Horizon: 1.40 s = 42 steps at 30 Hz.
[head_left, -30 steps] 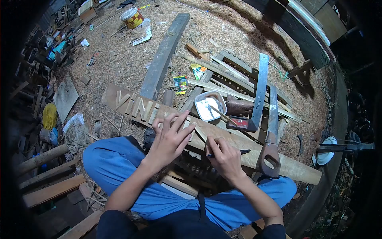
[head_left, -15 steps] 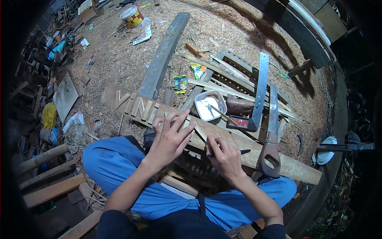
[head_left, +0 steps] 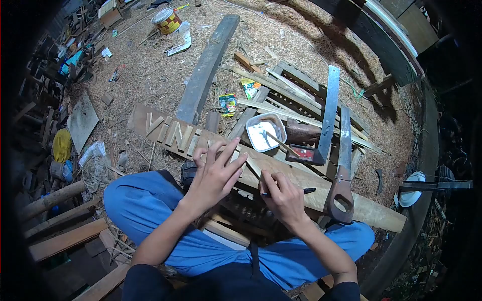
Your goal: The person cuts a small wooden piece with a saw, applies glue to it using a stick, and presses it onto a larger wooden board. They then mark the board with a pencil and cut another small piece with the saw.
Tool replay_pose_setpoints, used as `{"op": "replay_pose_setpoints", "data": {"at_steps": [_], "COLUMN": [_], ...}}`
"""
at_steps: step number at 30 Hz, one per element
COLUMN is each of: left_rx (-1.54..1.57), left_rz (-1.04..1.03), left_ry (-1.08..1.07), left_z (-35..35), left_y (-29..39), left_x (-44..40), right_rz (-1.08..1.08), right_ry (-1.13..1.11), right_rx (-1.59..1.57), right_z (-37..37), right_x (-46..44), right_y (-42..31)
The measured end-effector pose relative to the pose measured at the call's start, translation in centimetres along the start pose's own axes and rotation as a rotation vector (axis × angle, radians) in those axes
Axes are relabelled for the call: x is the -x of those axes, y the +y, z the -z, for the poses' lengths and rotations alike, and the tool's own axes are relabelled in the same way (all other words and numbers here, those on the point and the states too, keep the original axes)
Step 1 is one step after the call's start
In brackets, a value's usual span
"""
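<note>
A long wooden board [head_left: 371, 210] lies across my lap. Small wood strips [head_left: 176, 135] are arranged like letters on its left part. My left hand [head_left: 216, 170] rests on the board with fingers spread, over more strips. My right hand [head_left: 283, 195] is closed around a dark pen [head_left: 309, 190], beside a slanted strip [head_left: 252, 167] next to my left fingers. A handsaw [head_left: 340, 195] lies over the board to the right. Beyond the board stand a square tub of white paste [head_left: 262, 134] with a stick in it and a metal square [head_left: 329, 110].
A grey beam [head_left: 208, 70] lies on the shavings ahead, near a slatted wood frame [head_left: 301, 80] and small colourful packets [head_left: 227, 105]. A checkered bucket [head_left: 166, 21] stands at the far left. Planks [head_left: 65, 241] lie at lower left, a white bowl [head_left: 412, 189] at right.
</note>
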<state>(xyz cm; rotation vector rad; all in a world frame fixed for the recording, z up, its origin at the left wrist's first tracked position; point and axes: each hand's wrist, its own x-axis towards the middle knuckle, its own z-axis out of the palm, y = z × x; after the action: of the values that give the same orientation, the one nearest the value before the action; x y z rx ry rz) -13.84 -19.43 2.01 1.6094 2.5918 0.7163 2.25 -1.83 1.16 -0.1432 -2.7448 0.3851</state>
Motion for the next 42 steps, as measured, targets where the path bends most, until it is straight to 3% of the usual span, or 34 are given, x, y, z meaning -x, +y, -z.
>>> {"op": "replay_pose_setpoints", "data": {"at_steps": [42], "left_rx": [-0.023], "left_rz": [-0.010], "left_ry": [0.009], "left_z": [-0.07], "left_y": [-0.29], "left_x": [-0.03], "right_rz": [-0.005], "right_ry": [0.003], "right_rx": [-0.026], "right_z": [0.13], "right_x": [0.01], "right_y": [-0.27]}}
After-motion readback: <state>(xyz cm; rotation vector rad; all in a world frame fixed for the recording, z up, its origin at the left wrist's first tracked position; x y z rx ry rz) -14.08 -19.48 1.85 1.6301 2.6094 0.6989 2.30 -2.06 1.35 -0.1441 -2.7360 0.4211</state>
